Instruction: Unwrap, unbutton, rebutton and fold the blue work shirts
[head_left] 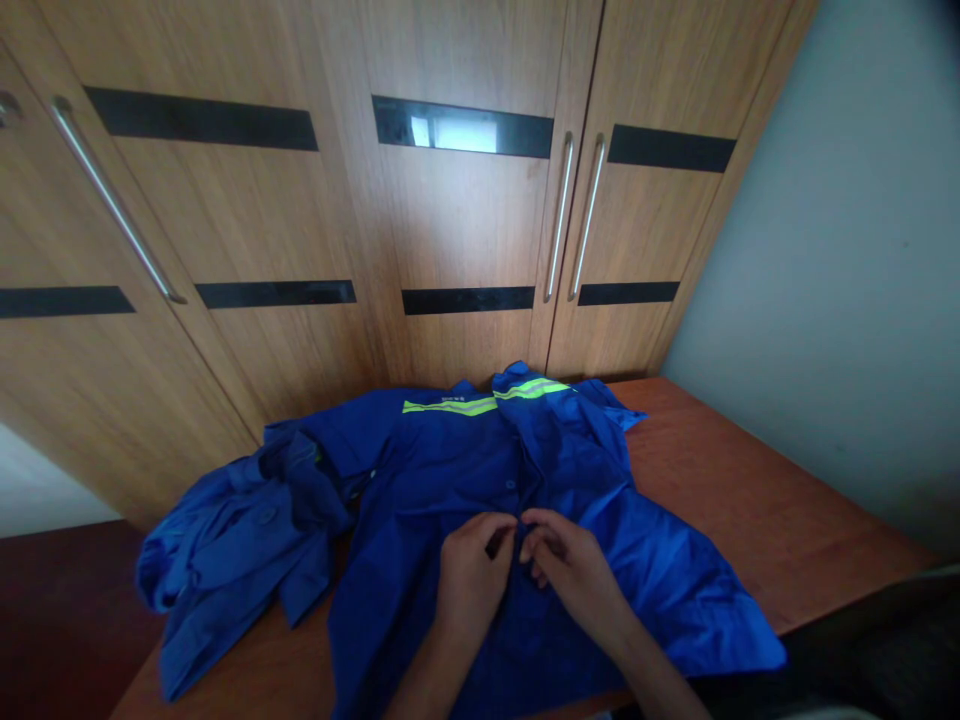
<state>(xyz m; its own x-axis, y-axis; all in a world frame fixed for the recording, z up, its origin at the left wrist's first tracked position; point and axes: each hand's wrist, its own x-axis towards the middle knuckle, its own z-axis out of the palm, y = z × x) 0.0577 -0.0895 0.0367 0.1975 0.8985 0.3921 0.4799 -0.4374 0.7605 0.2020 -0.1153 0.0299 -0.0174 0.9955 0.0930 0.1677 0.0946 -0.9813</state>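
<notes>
A blue work jacket (pixel 442 470) with yellow-green and silver reflective strips lies spread out, its front facing up. My left hand (pixel 474 565) is at the jacket's middle front edge, thumb and forefinger pinched together on the cloth there. Just to its right, my right hand (pixel 566 560) has its fingers curled in at the same edge, fingertips close to those of the left. A button (pixel 510 484) shows on the front a little above both hands. Whatever small part lies between the fingertips is hidden.
The jacket rests on a reddish-brown wooden surface (pixel 697 470). At the left lies a crumpled blue garment (pixel 247 530) with a button. Behind stands a wooden wardrobe (pixel 465 220) with black strips and metal handles. A pale wall (pixel 840 250) rises on the right.
</notes>
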